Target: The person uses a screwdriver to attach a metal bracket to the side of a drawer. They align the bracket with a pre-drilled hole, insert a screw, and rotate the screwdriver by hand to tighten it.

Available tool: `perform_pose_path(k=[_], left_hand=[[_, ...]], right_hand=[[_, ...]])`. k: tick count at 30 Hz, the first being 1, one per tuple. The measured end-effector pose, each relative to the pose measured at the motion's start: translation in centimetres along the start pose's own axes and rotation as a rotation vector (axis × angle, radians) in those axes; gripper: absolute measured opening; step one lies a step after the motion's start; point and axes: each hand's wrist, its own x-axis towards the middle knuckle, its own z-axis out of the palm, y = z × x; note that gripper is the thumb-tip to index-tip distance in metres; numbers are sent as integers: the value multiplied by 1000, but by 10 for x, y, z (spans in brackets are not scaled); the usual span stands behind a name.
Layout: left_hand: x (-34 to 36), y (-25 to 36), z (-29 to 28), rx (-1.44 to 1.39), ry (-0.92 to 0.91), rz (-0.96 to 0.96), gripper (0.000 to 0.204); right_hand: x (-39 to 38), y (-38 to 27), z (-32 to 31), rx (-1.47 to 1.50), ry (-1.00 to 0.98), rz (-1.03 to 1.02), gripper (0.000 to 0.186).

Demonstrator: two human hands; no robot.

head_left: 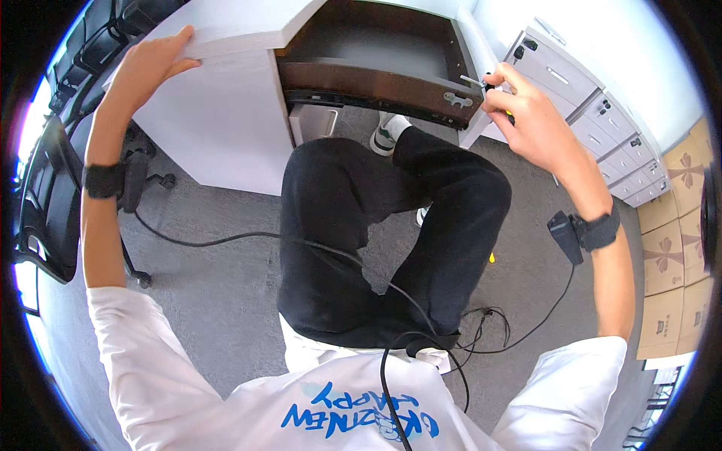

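Observation:
At the upper left my left hand [154, 66] rests against the edge of a white desktop [233, 26], fingers stretched out and thumb apart. My right hand [526, 113] is closed round a screwdriver [473, 81]; its thin metal shaft points left, and bits of a black and yellow handle show between the fingers. The shaft's tip is by the right front corner of a dark brown drawer [376, 83], pulled out from the desk. Below it, a silver metal fitting [456, 99] sits on the drawer's outer face. Whether the tip touches the drawer I cannot tell.
A white side panel [218, 128] stands left of my knees. Black office chairs [53, 195] are at far left. White drawer cabinets [602, 113] and stacked cardboard boxes [665, 255] line the right. Black cables [248, 235] run from my wrist straps across my lap and the grey floor.

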Motion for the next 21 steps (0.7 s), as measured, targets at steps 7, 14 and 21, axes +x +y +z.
perform_pose_path(k=[7, 14, 21], left_hand=[[-3, 1, 14, -21, -26, -108, 55], [-33, 29, 0, -52, -21, -398, 54], [-61, 180, -47, -1070, 603, -221, 12]], right_hand=[[-3, 14, 2, 66, 12, -47, 9], [-5, 24, 7, 93, 80, -22, 15], [-35, 30, 6, 648, 349, 232, 36]])
